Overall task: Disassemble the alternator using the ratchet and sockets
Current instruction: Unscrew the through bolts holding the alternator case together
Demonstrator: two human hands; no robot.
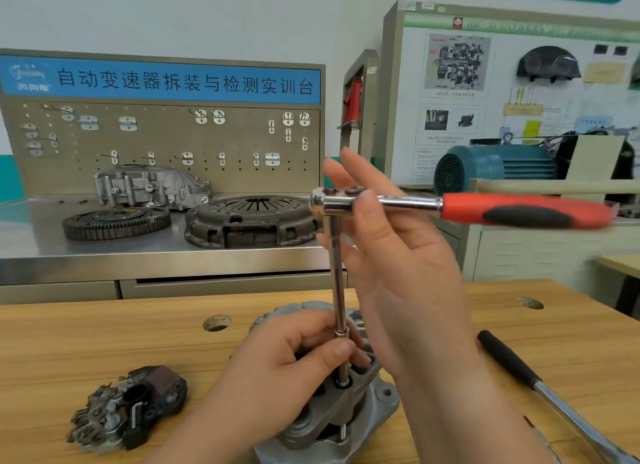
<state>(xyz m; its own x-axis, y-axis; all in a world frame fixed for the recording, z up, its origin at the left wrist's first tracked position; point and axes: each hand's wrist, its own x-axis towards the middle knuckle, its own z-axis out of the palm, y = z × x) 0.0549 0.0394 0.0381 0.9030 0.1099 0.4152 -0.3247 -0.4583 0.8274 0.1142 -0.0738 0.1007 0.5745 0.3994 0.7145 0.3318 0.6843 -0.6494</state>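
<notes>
The grey alternator [377, 404] stands on the wooden bench [104, 339] at the bottom centre. A ratchet [519, 209] with a red and black handle sits level above it, handle pointing right. Its long extension bar [337, 290] drops straight down into the alternator's housing. My left hand [277, 370] pinches the lower end of the bar, fingers curled over the alternator. My right hand [391, 255] is at the ratchet head, thumb over the neck, fingers straight and spread behind it.
A removed rectifier part [128, 404] lies on the bench at the left. A black-handled bar tool [540, 384] lies at the right. Behind, a steel bench carries a clutch cover [249, 221], a flywheel [114, 222] and a housing [152, 186].
</notes>
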